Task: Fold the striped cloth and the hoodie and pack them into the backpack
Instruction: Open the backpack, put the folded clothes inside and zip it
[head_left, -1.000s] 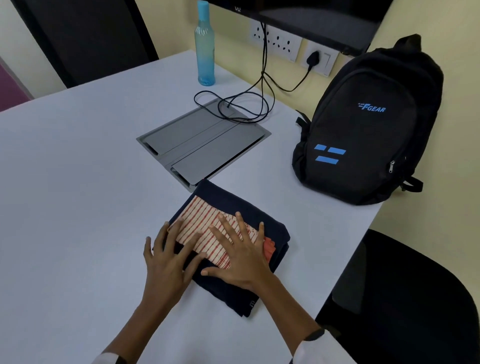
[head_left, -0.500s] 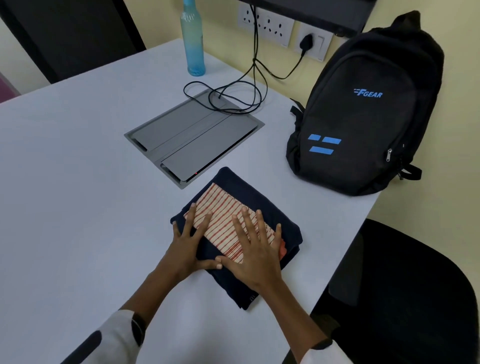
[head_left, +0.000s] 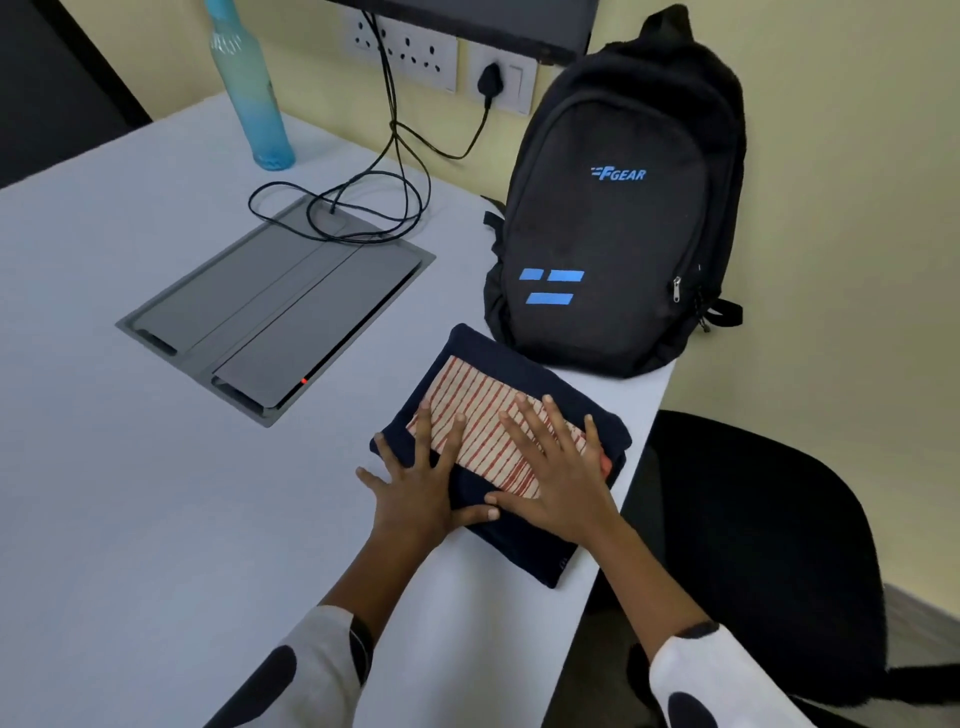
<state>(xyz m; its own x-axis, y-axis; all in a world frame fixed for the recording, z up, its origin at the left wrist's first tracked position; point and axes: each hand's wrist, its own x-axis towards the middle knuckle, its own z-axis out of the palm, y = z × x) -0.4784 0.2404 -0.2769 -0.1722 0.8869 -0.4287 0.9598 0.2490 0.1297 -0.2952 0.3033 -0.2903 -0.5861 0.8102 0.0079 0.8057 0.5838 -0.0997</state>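
Observation:
A folded red-and-cream striped cloth lies on top of a folded navy hoodie near the right edge of the white table. My left hand rests flat with spread fingers on the stack's near left corner. My right hand presses flat on the striped cloth's right part. A black backpack with blue markings stands upright just behind the stack, leaning at the wall; its zips look closed.
A grey flap panel is set into the table left of the stack, with looped black cables on its far end. A blue bottle stands at the back. A black chair sits right of the table edge.
Both hands have slid the stacked clothes to the right and away, closer to the backpack. My head has moved nearer.

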